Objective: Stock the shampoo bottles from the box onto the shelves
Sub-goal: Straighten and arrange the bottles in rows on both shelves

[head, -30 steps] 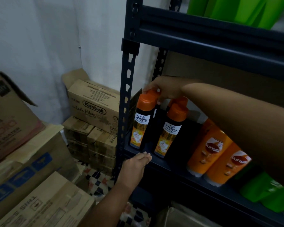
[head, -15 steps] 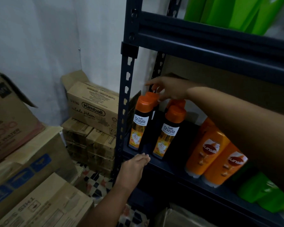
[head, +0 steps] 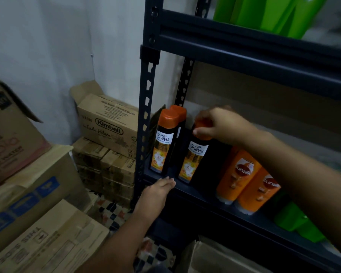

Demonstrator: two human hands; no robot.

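On the shelf [head: 201, 196], two Safi Shayla bottles [head: 162, 142] stand far left, one behind the other; another Shayla bottle [head: 193, 158] stands just right, Sunsilk bottles [head: 238, 174] further right. Left of the rack, the Kimball box [head: 108, 123] tops stacked cartons [head: 104, 166].

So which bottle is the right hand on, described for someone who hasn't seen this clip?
Find the dark metal shelf where black Safi Shayla bottles stand left of the orange Sunsilk bottles. It is the black bottle nearest the Sunsilk, at the front, and the only one whose orange cap the right hand grips.
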